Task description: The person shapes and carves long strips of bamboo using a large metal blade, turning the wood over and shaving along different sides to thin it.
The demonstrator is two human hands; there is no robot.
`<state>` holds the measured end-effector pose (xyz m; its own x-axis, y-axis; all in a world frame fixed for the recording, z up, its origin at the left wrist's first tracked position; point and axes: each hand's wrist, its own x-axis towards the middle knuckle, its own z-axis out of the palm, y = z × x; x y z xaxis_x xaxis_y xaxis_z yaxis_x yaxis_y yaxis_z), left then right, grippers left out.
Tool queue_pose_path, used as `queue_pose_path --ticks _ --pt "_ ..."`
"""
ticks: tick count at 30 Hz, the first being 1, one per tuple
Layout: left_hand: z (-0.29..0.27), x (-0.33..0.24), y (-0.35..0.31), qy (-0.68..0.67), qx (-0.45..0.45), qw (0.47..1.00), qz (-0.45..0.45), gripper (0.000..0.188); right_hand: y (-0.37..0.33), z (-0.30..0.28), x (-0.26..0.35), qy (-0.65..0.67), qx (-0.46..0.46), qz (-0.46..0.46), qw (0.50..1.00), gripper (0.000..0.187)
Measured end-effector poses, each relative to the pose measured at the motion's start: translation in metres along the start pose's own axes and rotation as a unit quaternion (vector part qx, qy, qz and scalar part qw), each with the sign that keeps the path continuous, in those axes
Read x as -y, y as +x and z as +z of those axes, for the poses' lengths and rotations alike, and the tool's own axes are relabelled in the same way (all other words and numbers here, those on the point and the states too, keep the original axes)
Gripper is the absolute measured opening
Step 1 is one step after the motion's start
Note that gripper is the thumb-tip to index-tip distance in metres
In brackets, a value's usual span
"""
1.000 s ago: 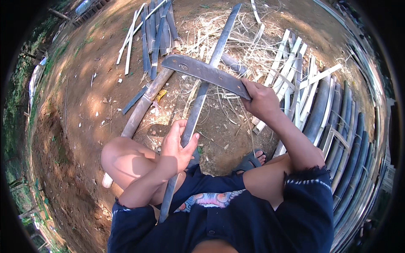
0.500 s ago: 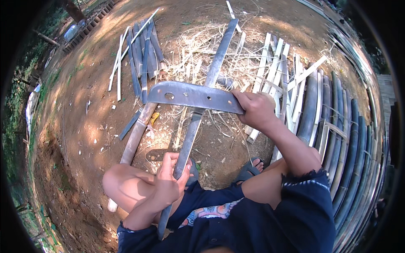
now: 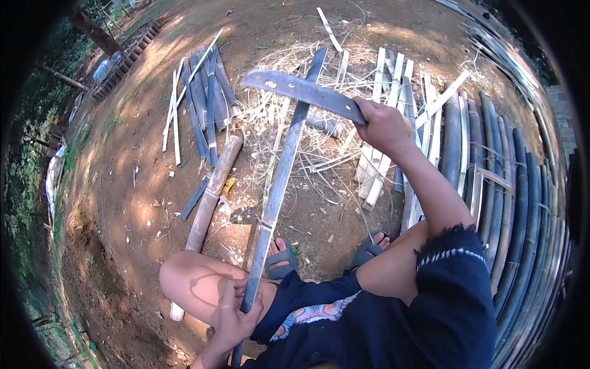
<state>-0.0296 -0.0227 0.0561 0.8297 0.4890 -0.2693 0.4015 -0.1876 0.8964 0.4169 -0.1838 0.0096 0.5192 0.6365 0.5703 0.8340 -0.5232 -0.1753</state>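
Dark poles lined at right; pale shavings strewn on dirt; 1 yellow scrap beside brown pole.

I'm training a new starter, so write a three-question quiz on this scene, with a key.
1. Which hand holds the broad grey metal blade with holes?
2. True or false: the long flat dark bamboo strip is apart from both hands.
3. Seen from the person's side, where is the brown cylindrical bamboo pole?
A) Left of the strip
B) Right of the strip
C) On top of the strip

Key: 1. The right hand. 2. False; the left hand holds it. 3. A.
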Motion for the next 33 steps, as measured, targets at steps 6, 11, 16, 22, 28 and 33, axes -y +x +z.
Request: queue_pose_path --ticks 6,11,16,22,28,33 --pt "-0.008 0.009 -0.019 0.105 -0.048 0.991 0.066 0.030 0.016 -0.002 -0.056 0.034 0.063 0.299 0.952 0.032" --pt "-0.003 0.003 0.012 -0.033 0.037 0.998 0.024 0.038 0.014 0.004 -0.036 0.192 0.059 0.429 0.881 0.040" --pt "0.004 -0.018 0.041 -0.254 0.149 0.955 -0.039 0.027 0.005 -0.021 0.021 0.134 0.049 0.340 0.930 0.030" --pt "0.023 -0.024 0.074 -0.243 0.152 0.955 -0.080 0.024 -0.037 -0.043 0.099 0.045 0.146 0.040 0.987 0.028" --pt "0.051 0.011 0.083 -0.294 0.094 0.934 -0.182 0.016 -0.086 -0.032 0.159 0.069 0.221 -0.174 0.957 0.029" --pt "0.064 0.006 0.061 -0.272 0.074 0.949 -0.142 0.021 -0.063 -0.010 0.111 0.006 0.289 -0.036 0.957 0.043"
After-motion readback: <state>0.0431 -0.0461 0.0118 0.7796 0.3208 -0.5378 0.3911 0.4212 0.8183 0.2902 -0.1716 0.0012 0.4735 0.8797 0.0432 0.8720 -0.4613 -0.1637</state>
